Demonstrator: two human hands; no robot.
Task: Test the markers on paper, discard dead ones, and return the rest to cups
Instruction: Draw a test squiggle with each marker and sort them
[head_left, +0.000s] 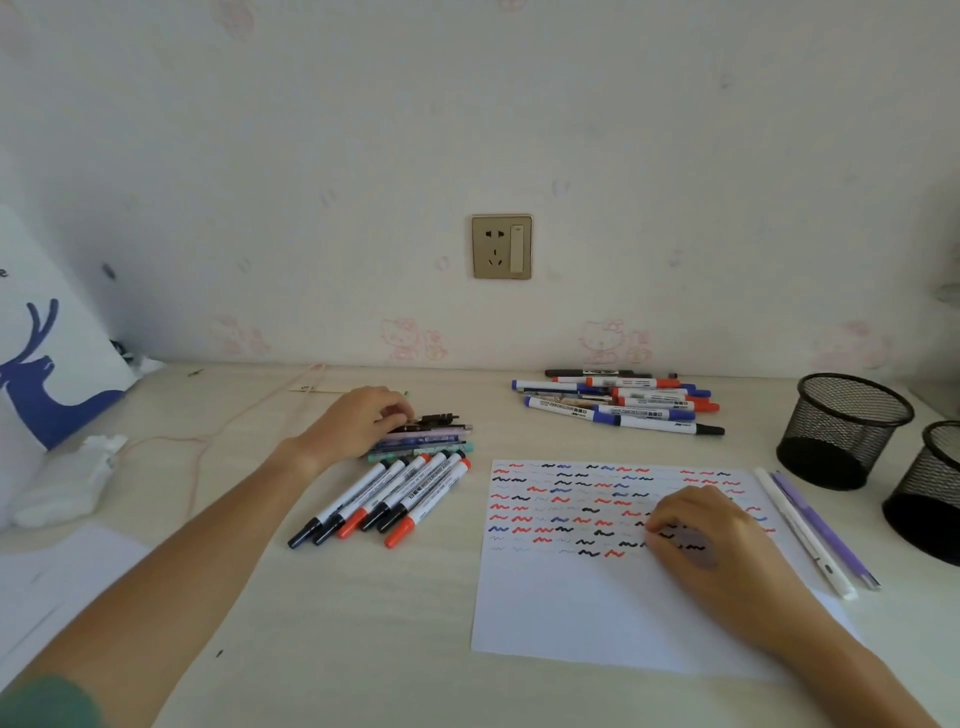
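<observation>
A white sheet of paper (571, 603) covered with rows of red, blue and black squiggles lies at front right. My right hand (701, 535) rests on it with fingers curled, holding nothing I can see. My left hand (363, 418) reaches over a pile of thin pens (431, 436), its fingertips pinching a dark pen at the pile's top. Below that pile lie several whiteboard markers (395, 499) with black and red caps. Another heap of markers (623, 402) sits at the back. Two black mesh cups (844, 431) (930, 493) stand at the right.
Two slim pens, one white (802, 530) and one purple (826, 530), lie beside the paper's right edge. A white bag with a blue deer (47, 353) and crumpled tissue (72, 483) occupy the left. A thin cord (208, 436) trails across the desk. A wall socket (501, 247) is behind.
</observation>
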